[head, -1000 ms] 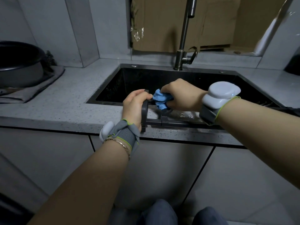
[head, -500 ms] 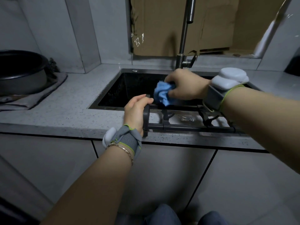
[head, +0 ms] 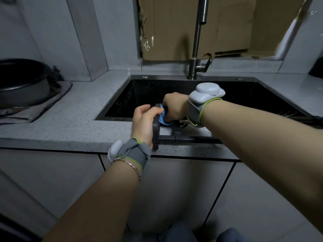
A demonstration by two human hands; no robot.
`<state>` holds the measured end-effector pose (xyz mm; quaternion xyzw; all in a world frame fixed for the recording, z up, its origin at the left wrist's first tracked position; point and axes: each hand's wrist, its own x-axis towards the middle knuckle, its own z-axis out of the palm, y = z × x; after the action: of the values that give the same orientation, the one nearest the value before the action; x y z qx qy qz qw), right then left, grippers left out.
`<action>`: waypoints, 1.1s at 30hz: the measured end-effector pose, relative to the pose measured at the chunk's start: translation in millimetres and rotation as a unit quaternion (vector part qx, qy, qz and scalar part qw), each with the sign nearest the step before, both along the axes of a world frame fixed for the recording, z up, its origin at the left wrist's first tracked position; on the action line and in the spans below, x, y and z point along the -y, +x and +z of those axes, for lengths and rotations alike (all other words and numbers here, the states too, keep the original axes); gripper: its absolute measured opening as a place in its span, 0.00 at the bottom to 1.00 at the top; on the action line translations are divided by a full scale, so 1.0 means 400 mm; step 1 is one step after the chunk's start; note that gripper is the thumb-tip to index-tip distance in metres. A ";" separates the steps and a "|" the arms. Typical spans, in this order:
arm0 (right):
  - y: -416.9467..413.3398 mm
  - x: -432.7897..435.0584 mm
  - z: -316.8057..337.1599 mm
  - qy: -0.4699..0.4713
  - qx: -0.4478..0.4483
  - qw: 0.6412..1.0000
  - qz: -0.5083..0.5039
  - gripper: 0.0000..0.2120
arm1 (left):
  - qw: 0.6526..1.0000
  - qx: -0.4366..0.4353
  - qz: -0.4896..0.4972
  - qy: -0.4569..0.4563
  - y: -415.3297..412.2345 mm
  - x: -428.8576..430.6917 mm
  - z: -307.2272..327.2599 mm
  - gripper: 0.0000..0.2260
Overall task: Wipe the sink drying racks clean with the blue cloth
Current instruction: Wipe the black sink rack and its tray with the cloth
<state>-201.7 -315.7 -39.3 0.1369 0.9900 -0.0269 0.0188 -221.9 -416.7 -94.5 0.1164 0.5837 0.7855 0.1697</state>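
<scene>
The crumpled blue cloth (head: 163, 118), at frame centre, is bunched in the curled right hand (head: 174, 107) against the left end of the dark, bar-framed drying rack (head: 183, 137). The left hand (head: 144, 119) grips that end, beside the black sink (head: 139, 91) in the speckled table (head: 70, 119). Half a second ago the cloth was higher.

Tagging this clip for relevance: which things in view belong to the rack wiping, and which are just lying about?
In the job: blue cloth, gripped by the right hand; drying rack, its end held by the left hand; sink.
Lying about: pot on a grey towel; faucet; cardboard behind it.
</scene>
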 end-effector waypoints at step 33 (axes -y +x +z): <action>0.112 -0.117 0.004 -0.088 -0.018 0.995 -0.037 0.06 | 1.000 0.005 0.006 -0.008 0.007 0.000 -0.001 0.31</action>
<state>-157.0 -269.1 -37.6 0.1708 0.9783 -0.1171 0.0120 -219.3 -416.8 -95.1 0.1077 0.5900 0.7820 0.1693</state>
